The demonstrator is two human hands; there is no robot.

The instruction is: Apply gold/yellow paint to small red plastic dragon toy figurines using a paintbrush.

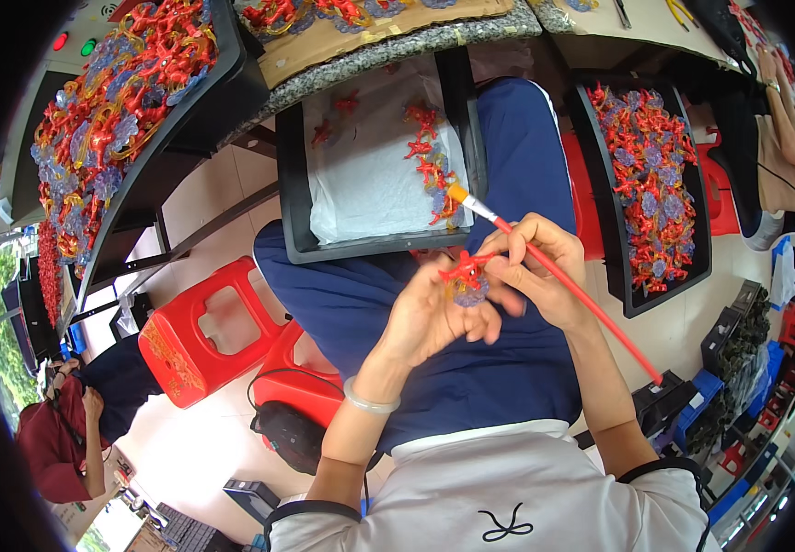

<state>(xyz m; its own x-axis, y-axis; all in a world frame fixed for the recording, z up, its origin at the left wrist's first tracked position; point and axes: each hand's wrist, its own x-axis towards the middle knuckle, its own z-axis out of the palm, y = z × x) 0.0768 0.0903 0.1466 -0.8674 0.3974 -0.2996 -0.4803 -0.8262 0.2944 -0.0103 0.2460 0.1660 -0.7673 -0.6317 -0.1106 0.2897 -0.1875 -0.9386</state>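
Note:
My left hand (434,317) holds a small figurine (468,281), red on top with a translucent purple base, between thumb and fingers above my lap. Pinched in my right hand (545,265) is a paintbrush (591,309) with a long red handle. Its yellowish bristles point up and left toward the tray, away from the figurine. The right thumb and fingertips also meet the figurine's right side. Just beyond my hands, a black tray (361,248) lined with white paper holds a row of similar figurines (427,166) along its right side, with a few red ones at upper left.
A black bin (223,92) heaped with red, purple and yellow pieces stands at far left. Another full black tray (701,230) rests on red stools at right. A granite-edged table (397,57) runs ahead. A red stool (204,322) and other people are nearby.

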